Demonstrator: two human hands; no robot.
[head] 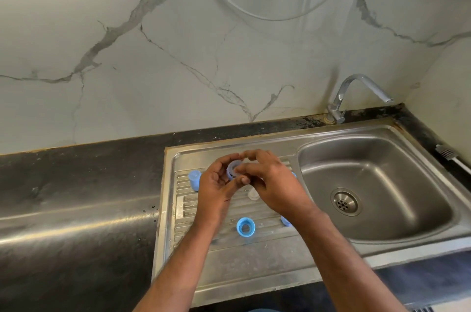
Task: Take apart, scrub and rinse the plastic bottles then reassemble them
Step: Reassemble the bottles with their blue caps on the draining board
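Held above the ribbed steel draining board [219,255] by two bare hands: a small pale-blue plastic ring [233,167], a screw collar off a bottle, its round opening tipped toward the camera and slightly up, short axis running near-to-far. Left hand [219,184] curled round the ring's left side, thumb closing in from below; right hand [270,181] meeting it from the right, fingertips [242,171] pinched on the ring's rim together with something pale and translucent, too hidden to identify. Lying on the board near the front, between the two forearms, a second blue ring [245,227], brighter, thick-walled, opening straight up. Standing at the board's far left, a light-blue cap [195,179], cylindrical, upright, translucent. Just below the right hand, a small clear plastic piece [253,194], rounded, soft-looking. Peeking out by the right wrist, the edge of another blue part [286,220], mostly covered. To the right, a rounded stainless sink bowl [382,184] with a perforated drain strainer [344,201], matte and water-marked. Behind it, a curved chrome tap [356,92], spout aimed right. Around the sink, dark speckled countertop [76,184], glossy along the near edge; beyond, a white marble-look wall [178,44] with grey veins.
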